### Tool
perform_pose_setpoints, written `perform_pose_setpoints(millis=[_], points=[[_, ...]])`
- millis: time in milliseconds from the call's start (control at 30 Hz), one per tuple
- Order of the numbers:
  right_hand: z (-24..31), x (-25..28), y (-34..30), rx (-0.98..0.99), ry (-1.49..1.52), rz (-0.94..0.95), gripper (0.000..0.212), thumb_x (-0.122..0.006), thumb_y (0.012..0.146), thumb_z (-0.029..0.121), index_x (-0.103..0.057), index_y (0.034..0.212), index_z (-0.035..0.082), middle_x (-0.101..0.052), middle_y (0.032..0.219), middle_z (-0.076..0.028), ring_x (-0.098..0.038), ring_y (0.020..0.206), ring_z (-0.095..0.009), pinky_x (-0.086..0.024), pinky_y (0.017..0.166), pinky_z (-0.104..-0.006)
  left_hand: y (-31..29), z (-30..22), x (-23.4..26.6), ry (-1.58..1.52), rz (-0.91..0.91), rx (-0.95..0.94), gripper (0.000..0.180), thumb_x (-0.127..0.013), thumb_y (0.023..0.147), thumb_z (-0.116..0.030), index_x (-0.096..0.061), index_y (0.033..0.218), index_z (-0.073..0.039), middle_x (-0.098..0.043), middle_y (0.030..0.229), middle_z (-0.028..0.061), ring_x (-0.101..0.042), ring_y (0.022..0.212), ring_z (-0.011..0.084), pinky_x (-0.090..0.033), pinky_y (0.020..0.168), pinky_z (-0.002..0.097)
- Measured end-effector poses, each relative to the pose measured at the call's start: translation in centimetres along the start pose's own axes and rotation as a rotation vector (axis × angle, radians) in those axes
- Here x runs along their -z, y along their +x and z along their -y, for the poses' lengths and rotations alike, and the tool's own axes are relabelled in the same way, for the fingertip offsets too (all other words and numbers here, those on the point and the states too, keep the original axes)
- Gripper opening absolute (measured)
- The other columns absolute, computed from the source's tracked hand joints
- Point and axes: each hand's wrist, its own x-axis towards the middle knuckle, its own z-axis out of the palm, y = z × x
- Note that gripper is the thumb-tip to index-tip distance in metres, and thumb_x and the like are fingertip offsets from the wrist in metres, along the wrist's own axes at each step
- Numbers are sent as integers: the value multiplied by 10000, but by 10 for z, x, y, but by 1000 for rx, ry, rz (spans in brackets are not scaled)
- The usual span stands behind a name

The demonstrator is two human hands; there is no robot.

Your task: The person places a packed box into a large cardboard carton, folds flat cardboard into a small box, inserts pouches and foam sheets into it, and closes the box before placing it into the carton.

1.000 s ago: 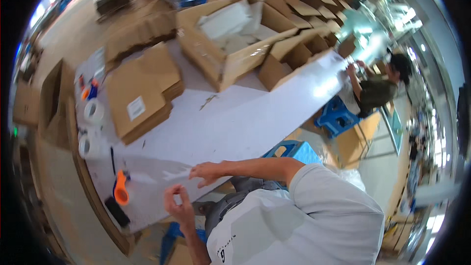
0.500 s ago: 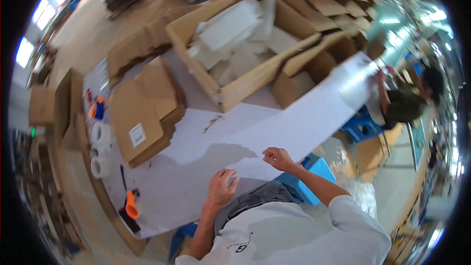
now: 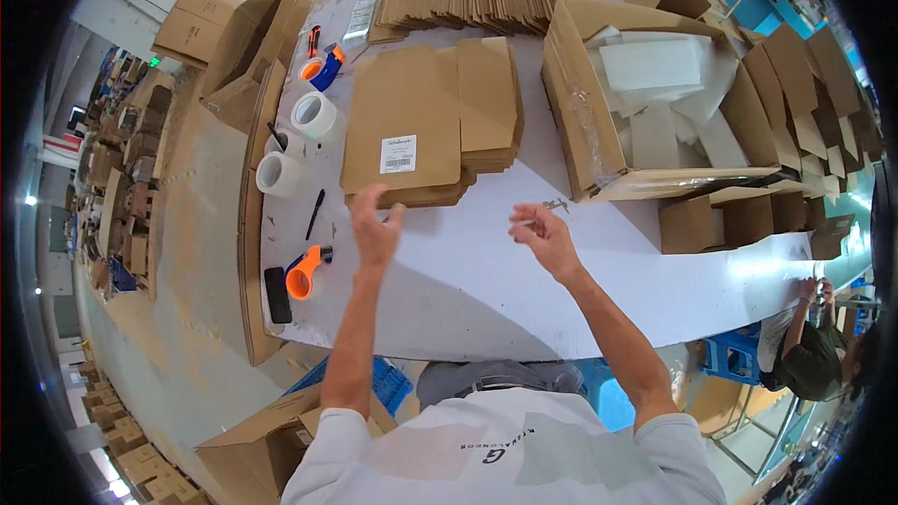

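Observation:
A stack of flat brown cardboard box blanks (image 3: 412, 103) lies in front of me, the top one with a white label (image 3: 398, 154). At the stack's near edge is my left hand (image 3: 376, 232), its fingers and thumb apart and holding nothing; whether the fingertips touch the cardboard I cannot tell. My right hand (image 3: 544, 236) hovers over the white tabletop (image 3: 449, 290), to the right of the stack. Its fingers are loosely bent, the thumb stands apart, and nothing shows in it. Small brown scraps (image 3: 556, 205) lie just beyond the right fingers.
A large carton (image 3: 580, 103) of white foam sheets (image 3: 652, 65) stands at right, beside open small boxes (image 3: 716, 224). Behind the stack is a row of upright cardboard (image 3: 477, 0). Tape rolls (image 3: 278, 174), a pen (image 3: 315, 215) and an orange tape dispenser (image 3: 301, 273) line the left edge. A co-worker (image 3: 812, 355) sits far right.
My view has swung to the left, so the cardboard stack now lies straight ahead. My left hand has reached forward to the stack's near edge. The right hand stays empty above the table.

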Motion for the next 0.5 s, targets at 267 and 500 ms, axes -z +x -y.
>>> perform_pose_setpoints(millis=[267,500], points=[[17,-3,115,-72,156,-468,517,-714,841,164,-516,1282,-19,-616,1213,-135,-593,1098,-202,-511,850,-322,39,74,0,295,237,59,632,-701,821,-311,-494,1387,-119,-375,1480,205,-275,1400,410,-288,1099,554],[29,-22,131,-87,-230,-209,587,-738,793,212,-514,1279,-29,-673,1080,-153,-644,996,-207,-509,857,-330,21,96,-1,218,385,-14,623,-671,851,-339,-488,1414,-144,-316,1535,214,-243,1429,427,-268,1125,539]])
